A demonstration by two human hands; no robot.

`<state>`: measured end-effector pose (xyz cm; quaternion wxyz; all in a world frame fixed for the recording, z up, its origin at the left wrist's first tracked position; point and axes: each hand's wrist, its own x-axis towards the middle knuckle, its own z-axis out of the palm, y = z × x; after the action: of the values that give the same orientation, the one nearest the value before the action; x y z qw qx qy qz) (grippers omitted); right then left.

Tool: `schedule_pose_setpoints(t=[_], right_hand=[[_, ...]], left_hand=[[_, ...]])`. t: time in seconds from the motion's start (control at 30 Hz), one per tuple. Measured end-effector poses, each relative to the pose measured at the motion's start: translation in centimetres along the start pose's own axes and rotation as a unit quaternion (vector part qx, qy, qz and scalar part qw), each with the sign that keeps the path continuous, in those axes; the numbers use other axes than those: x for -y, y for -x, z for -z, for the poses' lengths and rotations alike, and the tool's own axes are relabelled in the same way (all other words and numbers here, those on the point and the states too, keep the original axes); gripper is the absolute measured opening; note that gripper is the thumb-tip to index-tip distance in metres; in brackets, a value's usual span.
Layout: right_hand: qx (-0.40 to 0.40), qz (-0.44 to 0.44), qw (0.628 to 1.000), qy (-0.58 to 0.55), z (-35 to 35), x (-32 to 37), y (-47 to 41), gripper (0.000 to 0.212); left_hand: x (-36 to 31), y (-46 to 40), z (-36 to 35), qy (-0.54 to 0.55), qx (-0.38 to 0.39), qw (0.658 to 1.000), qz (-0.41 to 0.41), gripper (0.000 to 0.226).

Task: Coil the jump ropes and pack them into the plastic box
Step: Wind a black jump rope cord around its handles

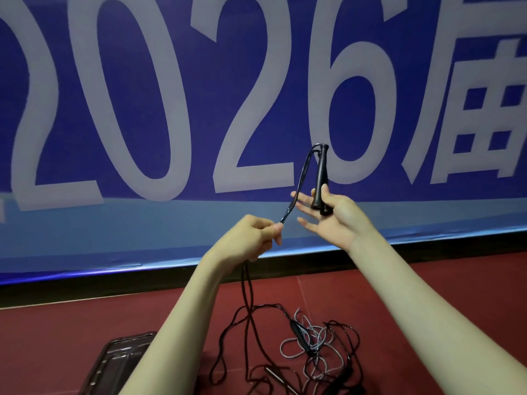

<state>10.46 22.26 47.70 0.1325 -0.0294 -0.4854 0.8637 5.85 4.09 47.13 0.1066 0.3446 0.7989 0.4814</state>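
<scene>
Blue banner (256,67), large white "2026", one partly cut-off Chinese character

Glossy black cord (299,181), matt black handles (321,178), translucent plastic box (114,363)

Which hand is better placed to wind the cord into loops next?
Probably the left hand: it already pinches the cord below the handles, free to wrap. The right hand is busy propping them upright.
</scene>
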Motion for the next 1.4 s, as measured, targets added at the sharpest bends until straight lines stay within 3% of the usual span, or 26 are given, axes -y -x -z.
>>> schedule_pose_setpoints(t=[0.1, 0.23, 0.47, 0.63, 0.77, 0.93, 1.07, 1.13, 1.23, 1.4], right_hand=[[0.048, -0.030, 0.996, -0.068, 0.0, -0.1, 0.3, 0.024], [0.016, -0.017, 0.992, -0.121, -0.4, 0.1, 0.2, 0.023], [0.004, 0.015, 0.999, -0.042, 1.0, 1.1, 0.3, 0.023], [0.007, 0.024, 0.992, 0.126, 1.6, 0.9, 0.3, 0.023], [0.066, 0.029, 0.951, 0.301, 2.3, 1.1, 0.3, 0.023], [0.169, -0.028, 0.888, 0.428, 1.8, 0.6, 1.1, 0.008], [0.226, -0.063, 0.846, 0.479, 1.0, 0.8, 1.8, 0.018], [0.255, -0.070, 0.838, 0.478, 0.8, 0.7, 2.0, 0.014], [0.271, -0.076, 0.847, 0.452, 1.0, 0.5, 2.0, 0.011], [0.265, -0.091, 0.880, 0.383, 2.0, 0.0, 1.5, 0.018]], left_hand=[[0.3, 0.0, -0.6, 0.017, 0.043, 0.999, 0.021, 0.036], [1.0, 0.0, -0.8, 0.053, 0.094, 0.993, 0.045, 0.041], [4.7, 0.0, 0.4, -0.064, 0.057, 0.996, 0.036, 0.029], [5.9, 0.0, 1.6, -0.138, -0.079, 0.987, -0.029, 0.027], [4.1, 0.0, 2.2, -0.116, -0.180, 0.968, -0.134, 0.020], [2.3, 0.1, 2.1, -0.284, -0.245, 0.896, -0.236, 0.011], [2.2, -0.1, 1.4, -0.350, -0.266, 0.863, -0.248, 0.012], [2.7, -0.1, 1.3, -0.310, -0.221, 0.897, -0.223, 0.015], [2.8, 0.4, 1.3, -0.141, -0.119, 0.975, -0.125, 0.013], [2.3, 0.7, 0.7, -0.082, -0.064, 0.992, -0.063, 0.022]])
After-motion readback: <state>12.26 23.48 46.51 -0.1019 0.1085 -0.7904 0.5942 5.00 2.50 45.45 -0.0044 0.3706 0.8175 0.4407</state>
